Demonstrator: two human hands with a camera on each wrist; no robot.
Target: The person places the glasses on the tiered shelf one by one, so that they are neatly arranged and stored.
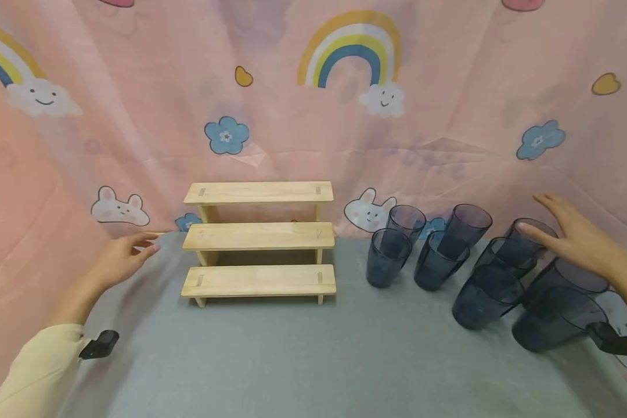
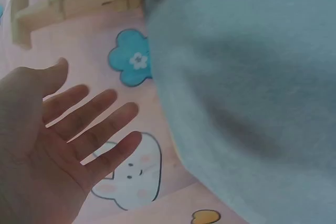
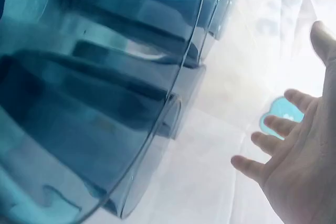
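Left hand and right hand empty, glasses right of a stand.
Head view: the left hand is loosely bent, left of the three-tier stand; the right is spread by the glasses clustered on the grey counter. Left wrist view: bare palm, fingers apart, near the stand. Right wrist view: relaxed fingers, apart from the glasses.
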